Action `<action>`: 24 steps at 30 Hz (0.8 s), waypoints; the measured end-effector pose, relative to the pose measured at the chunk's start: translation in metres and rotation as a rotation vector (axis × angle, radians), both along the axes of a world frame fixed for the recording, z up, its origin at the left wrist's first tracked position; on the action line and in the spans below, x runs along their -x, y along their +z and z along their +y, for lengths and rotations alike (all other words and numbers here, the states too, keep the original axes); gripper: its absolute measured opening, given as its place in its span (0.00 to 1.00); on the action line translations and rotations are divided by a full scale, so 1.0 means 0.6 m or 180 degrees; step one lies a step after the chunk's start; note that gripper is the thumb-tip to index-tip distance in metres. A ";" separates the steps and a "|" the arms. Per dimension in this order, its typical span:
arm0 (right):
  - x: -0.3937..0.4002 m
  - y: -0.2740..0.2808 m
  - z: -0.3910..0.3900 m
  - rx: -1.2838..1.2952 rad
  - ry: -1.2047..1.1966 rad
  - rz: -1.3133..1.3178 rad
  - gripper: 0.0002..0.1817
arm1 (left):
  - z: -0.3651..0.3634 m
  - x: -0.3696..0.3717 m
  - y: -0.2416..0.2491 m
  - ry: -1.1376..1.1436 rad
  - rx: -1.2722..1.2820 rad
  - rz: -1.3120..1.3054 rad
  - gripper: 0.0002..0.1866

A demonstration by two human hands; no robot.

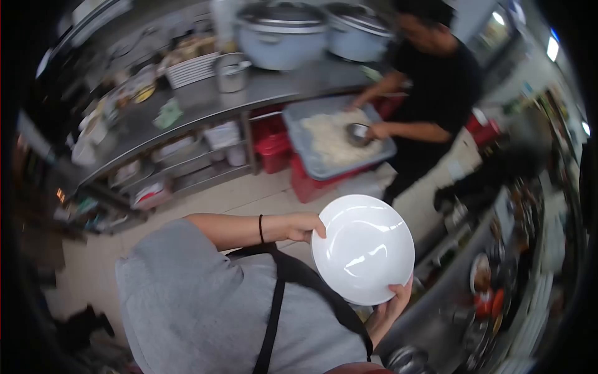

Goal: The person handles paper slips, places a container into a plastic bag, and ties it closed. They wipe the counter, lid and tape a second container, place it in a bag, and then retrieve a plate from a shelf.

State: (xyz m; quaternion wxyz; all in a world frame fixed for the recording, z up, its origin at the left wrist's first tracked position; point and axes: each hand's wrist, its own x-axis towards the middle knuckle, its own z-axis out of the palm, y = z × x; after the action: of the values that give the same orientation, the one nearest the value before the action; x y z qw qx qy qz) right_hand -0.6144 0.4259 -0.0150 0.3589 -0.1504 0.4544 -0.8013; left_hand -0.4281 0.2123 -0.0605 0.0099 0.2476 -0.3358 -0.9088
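A round, glossy white plate (363, 249) is held in front of the body, its empty upper face showing. At its left edge my left hand (306, 227) grips the rim, thumb on top, with a dark band around the wrist. My right hand (396, 300) holds the lower right rim, fingertips over the edge and part of the hand hidden behind the plate. Beyond the plate, a grey tub (303, 151) holds a white grainy mass. A co-worker (436, 81) in black has one hand in the tub and the other on a metal bowl (359, 134).
A steel counter (205, 109) runs along the back, with large pots (283, 47), a metal container (232, 73) and a green cloth (168, 114). Red bins stand below. At the right, a blurred second person (498, 165) is near another counter (414, 327) with food dishes.
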 end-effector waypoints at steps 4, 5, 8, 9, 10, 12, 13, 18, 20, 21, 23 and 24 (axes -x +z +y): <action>-0.118 -0.032 -0.199 -0.0032 0.0967 -0.0205 0.42 | -0.096 -0.215 -0.028 0.0822 0.0366 -0.0404 0.27; -0.136 -0.036 -0.237 -0.0039 0.1096 -0.0233 0.42 | -0.105 -0.255 -0.021 0.0949 0.0354 -0.0441 0.27; -0.205 -0.070 -0.361 -0.0250 0.1722 -0.0290 0.43 | -0.139 -0.369 -0.041 0.1518 0.0248 -0.0505 0.27; -0.230 -0.078 -0.401 -0.0288 0.1909 -0.0329 0.43 | -0.153 -0.400 -0.055 0.1591 0.0248 -0.0526 0.27; -0.256 -0.087 -0.444 -0.0331 0.2085 -0.0375 0.43 | -0.170 -0.430 -0.068 0.1804 0.0164 -0.0438 0.27; -0.290 -0.102 -0.514 -0.0416 0.2316 -0.0382 0.42 | -0.190 -0.473 -0.092 0.2016 0.0063 -0.0375 0.28; -0.305 -0.111 -0.551 -0.0482 0.2496 -0.0365 0.42 | -0.204 -0.490 -0.102 0.2238 0.0075 -0.0420 0.28; -0.343 -0.160 -0.724 -0.0559 0.3252 -0.0357 0.35 | -0.267 -0.521 -0.125 0.3108 0.0263 -0.0714 0.29; -0.341 -0.159 -0.777 -0.0484 0.3572 -0.0376 0.32 | -0.300 -0.533 -0.131 0.3468 0.0269 -0.0702 0.30; -0.336 -0.145 -0.800 -0.0809 0.3673 -0.0283 0.30 | -0.317 -0.536 -0.134 0.3481 0.0278 -0.0725 0.30; -0.324 -0.117 -0.858 -0.1148 0.3879 0.0310 0.25 | -0.352 -0.543 -0.145 0.3975 0.0258 -0.0805 0.31; -0.322 -0.098 -0.898 -0.1052 0.3894 0.0520 0.24 | -0.373 -0.554 -0.159 0.4077 0.0255 -0.0734 0.32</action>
State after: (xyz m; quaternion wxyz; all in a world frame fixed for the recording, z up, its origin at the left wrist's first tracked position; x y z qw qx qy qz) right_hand -0.4210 -0.1128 -0.0736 0.7341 -0.3859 0.4299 -0.3570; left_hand -0.0955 -0.0113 -0.1559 0.5227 0.4940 -0.1543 -0.6774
